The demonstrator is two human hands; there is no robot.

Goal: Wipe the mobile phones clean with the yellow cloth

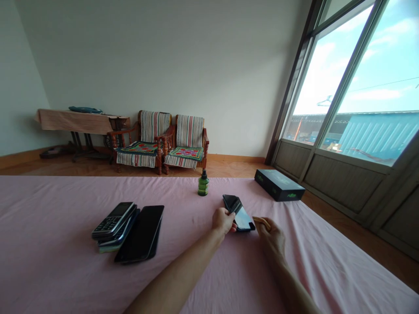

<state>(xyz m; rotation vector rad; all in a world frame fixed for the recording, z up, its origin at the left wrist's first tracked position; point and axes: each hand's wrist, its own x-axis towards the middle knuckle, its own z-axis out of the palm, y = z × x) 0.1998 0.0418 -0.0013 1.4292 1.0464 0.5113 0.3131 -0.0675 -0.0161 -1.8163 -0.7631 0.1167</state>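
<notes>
My left hand [224,221] is closed on the near left edge of a dark smartphone [241,216], whose glossy screen reflects the window light. Close to the phone's right corner, my right hand [272,239] pinches a thin, folded yellow-tan piece [262,221] that looks like cloth. Whether that piece touches the phone I cannot tell. Beyond the phone stands a small green bottle [203,185] with a black top.
Left on the pink sheet [59,270] lie a stack of phones topped by a keypad phone [114,219] and flat black tablet-like devices [140,233]. A black box [278,184] sits at the back right. Two wooden chairs [189,135] and a covered table [75,122] stand beyond.
</notes>
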